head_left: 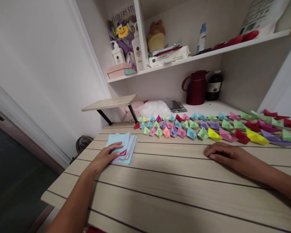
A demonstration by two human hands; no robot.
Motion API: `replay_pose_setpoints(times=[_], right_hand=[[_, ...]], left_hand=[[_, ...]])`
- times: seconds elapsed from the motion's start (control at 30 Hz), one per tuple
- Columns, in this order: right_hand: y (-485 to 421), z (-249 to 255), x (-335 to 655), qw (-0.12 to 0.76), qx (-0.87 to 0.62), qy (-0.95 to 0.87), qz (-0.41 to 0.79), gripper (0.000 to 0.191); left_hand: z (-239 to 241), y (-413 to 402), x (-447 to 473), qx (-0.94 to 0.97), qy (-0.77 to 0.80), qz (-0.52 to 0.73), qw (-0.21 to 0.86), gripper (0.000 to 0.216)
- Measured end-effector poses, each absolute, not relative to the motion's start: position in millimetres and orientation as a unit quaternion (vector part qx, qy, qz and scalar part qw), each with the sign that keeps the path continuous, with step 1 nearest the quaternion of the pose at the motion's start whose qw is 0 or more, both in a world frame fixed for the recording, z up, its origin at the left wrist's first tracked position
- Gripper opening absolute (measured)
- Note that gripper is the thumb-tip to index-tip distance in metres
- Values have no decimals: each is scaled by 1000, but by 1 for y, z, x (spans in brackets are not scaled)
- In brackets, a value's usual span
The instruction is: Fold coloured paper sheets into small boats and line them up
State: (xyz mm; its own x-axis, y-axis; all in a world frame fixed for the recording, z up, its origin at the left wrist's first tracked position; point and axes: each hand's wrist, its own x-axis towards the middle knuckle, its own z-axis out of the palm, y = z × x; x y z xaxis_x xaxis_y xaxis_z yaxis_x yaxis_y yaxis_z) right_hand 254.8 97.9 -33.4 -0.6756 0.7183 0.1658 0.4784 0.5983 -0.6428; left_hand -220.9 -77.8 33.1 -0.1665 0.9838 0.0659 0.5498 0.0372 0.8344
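Note:
My left hand (pixel 108 154) lies with its fingers stretched out on a stack of coloured paper squares (pixel 126 142), light blue on top, at the left of the wooden table (pixel 174 191). My right hand (pixel 223 154) rests palm down on the table, fingers loosely curled, with nothing seen in it. Just beyond it run rows of several folded paper boats (pixel 203 127) in pink, green, blue, yellow, red and purple, stretching to the right edge of view.
A small wooden riser (pixel 110 103) stands at the back left. Behind the boats are a dark red jug (pixel 196 87), a dark bottle (pixel 214 85) and a white plastic bag (pixel 155 108). A shelf (pixel 199 55) above holds bottles, a box and a plush toy.

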Motion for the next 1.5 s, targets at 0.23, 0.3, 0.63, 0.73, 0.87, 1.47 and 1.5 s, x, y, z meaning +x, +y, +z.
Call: replay_pose_setpoints(times=[0.23,0.3,0.63,0.73,0.87,1.47,1.5], right_hand=[[100,-32,256,194,-342,-871,294,32],[99,-31,256,190,-343,-871,296,31],[99,-30,256,180,-345,-871,299,32],[98,-29,256,178,-343,-871,303,32],[95,-25,254,183,-337,-870,311,35],[95,-23,254,186,-338,-868,312,34],[95,-23,254,186,-338,-869,310,34]], left_hand=[[33,-78,-219,575,662,387,285,42],[33,-78,-217,573,665,385,284,40],[35,-78,-214,572,675,388,260,40],[27,-75,-215,567,683,404,220,34],[15,-70,-215,555,699,426,150,34],[37,-54,-177,610,744,273,-20,31],[37,-53,-176,607,749,266,-10,40]])
